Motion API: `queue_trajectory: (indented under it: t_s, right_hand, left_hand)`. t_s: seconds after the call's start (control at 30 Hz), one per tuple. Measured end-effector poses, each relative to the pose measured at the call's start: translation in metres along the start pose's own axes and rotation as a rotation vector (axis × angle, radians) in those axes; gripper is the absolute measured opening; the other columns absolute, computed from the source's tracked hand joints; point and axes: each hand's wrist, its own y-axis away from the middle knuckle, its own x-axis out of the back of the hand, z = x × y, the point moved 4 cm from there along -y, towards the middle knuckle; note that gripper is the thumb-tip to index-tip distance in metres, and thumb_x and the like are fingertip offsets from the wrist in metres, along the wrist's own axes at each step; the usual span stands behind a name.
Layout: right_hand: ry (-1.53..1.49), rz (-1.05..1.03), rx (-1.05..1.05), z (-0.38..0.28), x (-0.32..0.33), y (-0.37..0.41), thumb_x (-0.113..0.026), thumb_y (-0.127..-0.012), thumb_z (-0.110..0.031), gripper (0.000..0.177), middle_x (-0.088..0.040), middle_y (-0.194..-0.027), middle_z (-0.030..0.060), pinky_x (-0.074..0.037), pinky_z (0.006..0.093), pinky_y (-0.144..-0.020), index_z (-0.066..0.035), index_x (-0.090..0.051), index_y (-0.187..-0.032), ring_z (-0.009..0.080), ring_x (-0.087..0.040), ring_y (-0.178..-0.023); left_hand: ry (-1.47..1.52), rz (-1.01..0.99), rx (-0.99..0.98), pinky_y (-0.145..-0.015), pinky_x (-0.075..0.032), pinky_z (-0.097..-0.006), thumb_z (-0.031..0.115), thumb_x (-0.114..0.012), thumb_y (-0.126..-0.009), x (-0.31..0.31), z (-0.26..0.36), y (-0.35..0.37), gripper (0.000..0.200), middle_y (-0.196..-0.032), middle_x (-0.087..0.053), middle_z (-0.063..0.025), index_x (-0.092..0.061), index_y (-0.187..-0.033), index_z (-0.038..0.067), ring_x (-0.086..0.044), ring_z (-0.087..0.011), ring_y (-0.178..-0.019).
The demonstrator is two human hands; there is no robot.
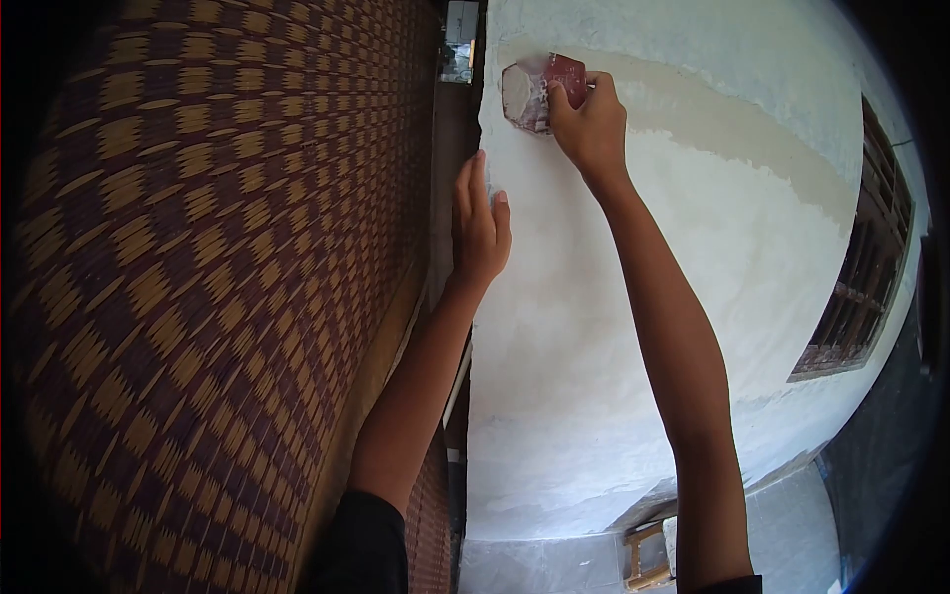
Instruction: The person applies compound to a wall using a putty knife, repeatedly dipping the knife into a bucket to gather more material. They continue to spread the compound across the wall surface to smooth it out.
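My right hand (591, 124) grips a dark red, flat putty scraper (568, 79) against the upper part of the pale wall (574, 297). Thumb and fingers pinch its right side, and its face is smeared with whitish putty. At the scraper's left is a pale patch (521, 92) with a dark, angular outline. Lower and to the left, my left hand (480, 223) rests along the wall's left edge, its fingers stretched upward and holding nothing. A damp-looking beige band of putty (693, 109) runs across the wall to the right of my right hand.
A woven brown and maroon panel (218, 247) stands close on the left, with a narrow gap before the wall. At the right is a window with dark bars (859, 267). Below, a small wooden frame-like object (648, 554) stands on the grey floor (544, 566).
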Motion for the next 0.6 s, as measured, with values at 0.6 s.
queue_trajectory:
  t_s: [0.6]
  right_hand:
    - [-0.114, 0.016, -0.04, 0.0, 0.012, 0.006, -0.068, -0.089, -0.022, 0.036, -0.071, -0.083, 0.0204, -0.054, 0.0369, -0.073, 0.005, -0.052, -0.106, 0.0293, -0.071, -0.078]
  left_hand:
    - [-0.052, -0.02, 0.016, -0.111, -0.033, -0.0485, 0.014, -0.041, -0.101, -0.002, -0.001, 0.001, 0.054, -0.145, -0.032, -0.0253, -0.027, -0.151, -0.002, -0.039, -0.0399, -0.133]
